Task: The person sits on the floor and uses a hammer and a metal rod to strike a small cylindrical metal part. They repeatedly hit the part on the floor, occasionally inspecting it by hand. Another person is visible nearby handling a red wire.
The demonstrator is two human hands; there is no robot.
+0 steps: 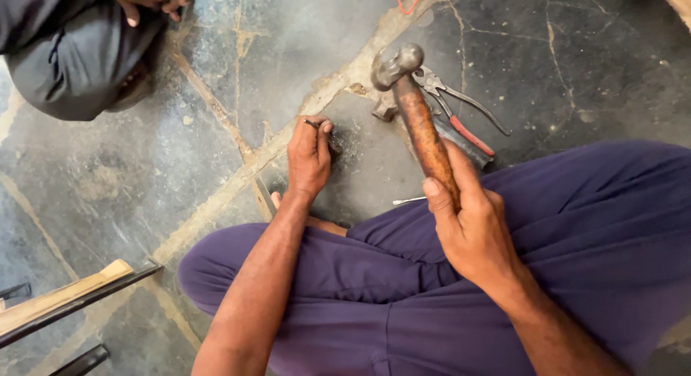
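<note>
Loose purple trousers [576,225], bare forearms, no sleeves showing.

I see my left hand [309,156] on the floor [302,45], pinching a small metal piece [314,123]. Right of it my right hand [471,232] raises a hammer [417,117]; pliers [461,113] lie just beyond, another person [79,52] far left.
</note>
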